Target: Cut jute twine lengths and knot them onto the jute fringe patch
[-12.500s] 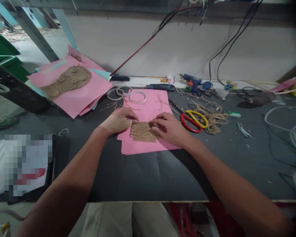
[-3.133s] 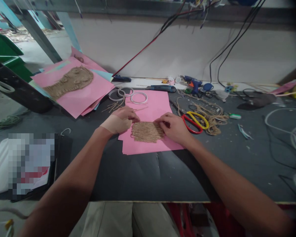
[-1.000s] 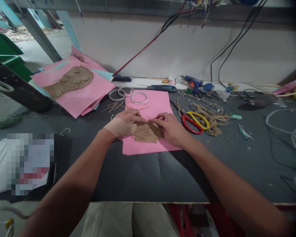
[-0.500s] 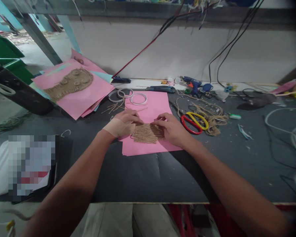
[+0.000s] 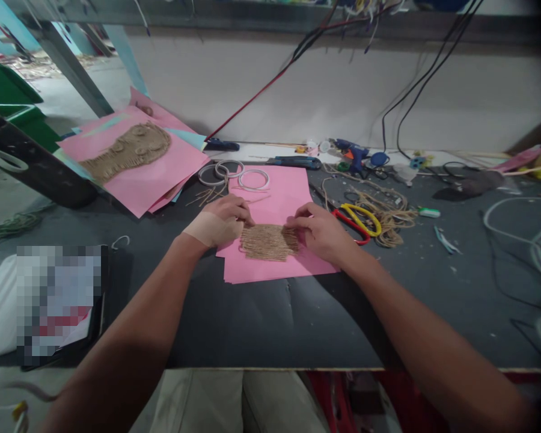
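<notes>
A small patch of laid jute strands [image 5: 269, 242] lies on a pink paper sheet [image 5: 279, 192] on the dark table. My left hand [image 5: 222, 219], with a tan bandage round it, presses its curled fingertips on the patch's upper left edge. My right hand [image 5: 321, 231] has its fingers bent and pinched together at the patch's upper right corner. What the fingertips pinch is too small to make out.
Red and yellow scissors [image 5: 359, 221] and loose jute twine [image 5: 390, 213] lie right of the paper. White rings [image 5: 232, 173], a blue glue gun [image 5: 351, 150] and a cutter [image 5: 297, 161] lie behind. Pink sheets with a finished jute piece [image 5: 128, 147] sit far left. Cables trail right.
My hands have drawn apart from the middle of the patch's top edge to its left and right corners. The patch and paper stay where they were.
</notes>
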### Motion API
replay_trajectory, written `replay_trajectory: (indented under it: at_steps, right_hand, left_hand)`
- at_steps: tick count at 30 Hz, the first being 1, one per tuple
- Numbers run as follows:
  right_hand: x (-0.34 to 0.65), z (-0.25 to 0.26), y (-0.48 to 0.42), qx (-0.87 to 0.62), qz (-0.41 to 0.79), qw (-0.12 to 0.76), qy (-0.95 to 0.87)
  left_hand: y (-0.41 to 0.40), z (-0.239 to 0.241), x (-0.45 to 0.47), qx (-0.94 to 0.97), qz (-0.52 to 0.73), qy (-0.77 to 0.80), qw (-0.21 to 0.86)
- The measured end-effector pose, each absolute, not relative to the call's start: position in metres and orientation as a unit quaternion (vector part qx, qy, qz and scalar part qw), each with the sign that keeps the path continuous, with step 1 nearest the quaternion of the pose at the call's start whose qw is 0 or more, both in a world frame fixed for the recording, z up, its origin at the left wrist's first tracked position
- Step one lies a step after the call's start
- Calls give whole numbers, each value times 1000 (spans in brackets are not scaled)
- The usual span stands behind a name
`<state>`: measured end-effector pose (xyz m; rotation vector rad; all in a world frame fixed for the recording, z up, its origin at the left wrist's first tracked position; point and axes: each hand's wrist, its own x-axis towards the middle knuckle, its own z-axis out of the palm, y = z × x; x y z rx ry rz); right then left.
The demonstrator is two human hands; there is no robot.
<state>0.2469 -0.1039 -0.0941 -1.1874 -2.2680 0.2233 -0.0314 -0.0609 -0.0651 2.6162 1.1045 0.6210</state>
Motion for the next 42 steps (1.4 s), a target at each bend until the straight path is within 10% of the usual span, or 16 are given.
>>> replay_trajectory:
  at_steps: [32,42]
  right_hand:
    - [240,-89,-110,-465,56,253,-846]
    - [241,-89,-110,-459,64,264,-846]
  left_hand:
    - [-37,-70,-61,671,239,701,-10]
    - [-22,-79,-69,528,495,680,121]
